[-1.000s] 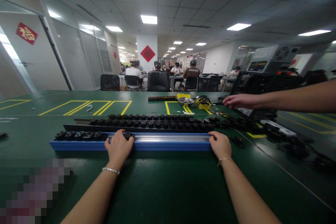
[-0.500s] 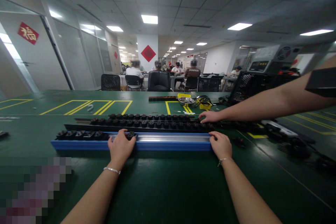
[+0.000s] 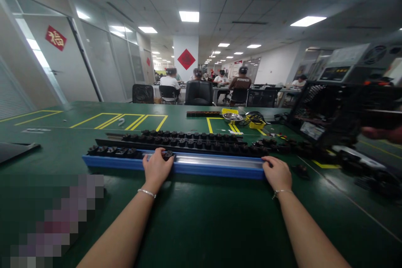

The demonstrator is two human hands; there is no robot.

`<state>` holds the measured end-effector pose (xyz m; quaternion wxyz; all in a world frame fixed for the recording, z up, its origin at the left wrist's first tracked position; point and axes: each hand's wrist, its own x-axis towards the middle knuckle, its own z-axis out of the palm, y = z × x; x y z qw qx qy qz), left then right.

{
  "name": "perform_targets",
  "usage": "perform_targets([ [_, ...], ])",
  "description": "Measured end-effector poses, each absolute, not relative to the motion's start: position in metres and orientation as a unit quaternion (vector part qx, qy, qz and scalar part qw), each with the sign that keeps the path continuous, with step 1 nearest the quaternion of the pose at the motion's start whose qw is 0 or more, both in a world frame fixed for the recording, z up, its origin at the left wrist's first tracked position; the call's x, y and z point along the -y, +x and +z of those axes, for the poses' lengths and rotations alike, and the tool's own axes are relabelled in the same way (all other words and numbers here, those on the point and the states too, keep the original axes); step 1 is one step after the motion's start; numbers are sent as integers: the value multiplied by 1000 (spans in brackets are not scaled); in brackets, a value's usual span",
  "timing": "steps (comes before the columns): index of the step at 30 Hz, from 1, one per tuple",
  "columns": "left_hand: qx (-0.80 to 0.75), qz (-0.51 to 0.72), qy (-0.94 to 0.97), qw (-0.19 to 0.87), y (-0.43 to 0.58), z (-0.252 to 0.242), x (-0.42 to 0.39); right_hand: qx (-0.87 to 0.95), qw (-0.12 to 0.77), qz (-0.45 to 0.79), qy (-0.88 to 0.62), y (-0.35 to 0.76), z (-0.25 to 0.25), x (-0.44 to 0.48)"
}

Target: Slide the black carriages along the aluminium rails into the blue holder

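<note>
A long blue rail (image 3: 213, 170) with a bare silvery channel lies crosswise on the green table in front of me. Several black round-topped modules (image 3: 114, 151) sit in its left end. Apart from them, one more black module (image 3: 168, 155) stands in the channel, and my left hand (image 3: 158, 169) is closed around it, thumb on its right. Between the fingers part of the module is hidden. At the rail's right end my right hand (image 3: 278, 172) grips the end, fingertips over the top edge.
Behind the rail lie dark strips (image 3: 201, 145) full of similar black modules. A metal bowl (image 3: 233, 117) and a yellow tray (image 3: 256, 124) stand farther back. Black parts and an open computer case (image 3: 326, 113) crowd the right, where a co-worker's blurred hand (image 3: 381, 134) shows.
The co-worker's arm has drawn back from the dark strips to the right edge. The whole view has shifted, so the table contents sit farther right. My hands keep their holds.
</note>
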<state>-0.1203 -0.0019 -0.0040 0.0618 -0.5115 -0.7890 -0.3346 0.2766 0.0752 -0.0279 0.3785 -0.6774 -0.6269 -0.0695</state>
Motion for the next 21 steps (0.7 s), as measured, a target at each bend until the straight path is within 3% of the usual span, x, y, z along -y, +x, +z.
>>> perform_targets([
  [21,755,-353,-550,54,-123,-7,1,634,366,-69,-677,277,-25,-73],
])
